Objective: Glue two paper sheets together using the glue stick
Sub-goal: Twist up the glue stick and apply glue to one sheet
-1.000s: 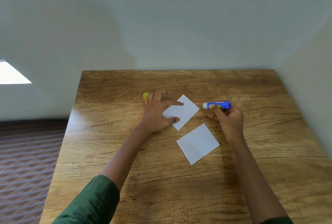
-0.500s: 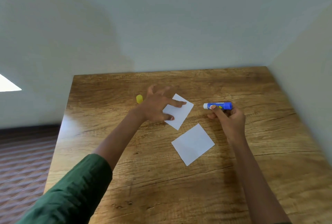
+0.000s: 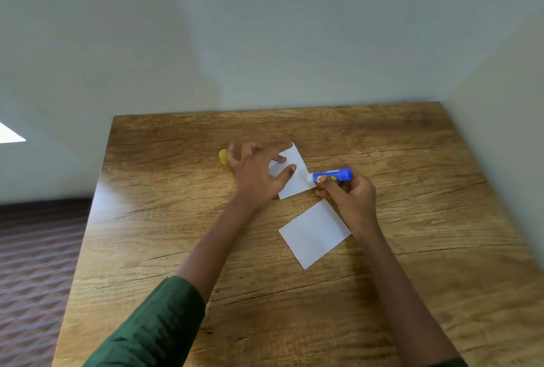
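Paper comes first: a white square paper sheet [image 3: 315, 234] lies flat on the brown wooden bench [image 3: 426, 278]. Just past it, the right hand [image 3: 354, 200] curls its fingers round a blue glue stick [image 3: 334, 175], whose white tip meets the edge of a second white paper sheet [image 3: 297, 181]. The left hand [image 3: 257, 176] presses this sheet down with spread-out fingers. A small yellow cap [image 3: 222, 156] sits just beside that hand, on its left.

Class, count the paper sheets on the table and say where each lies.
2. The far sheet lies under the left hand, with the glue stick at its right edge. The near sheet lies closer, by the right hand. None appears hidden.
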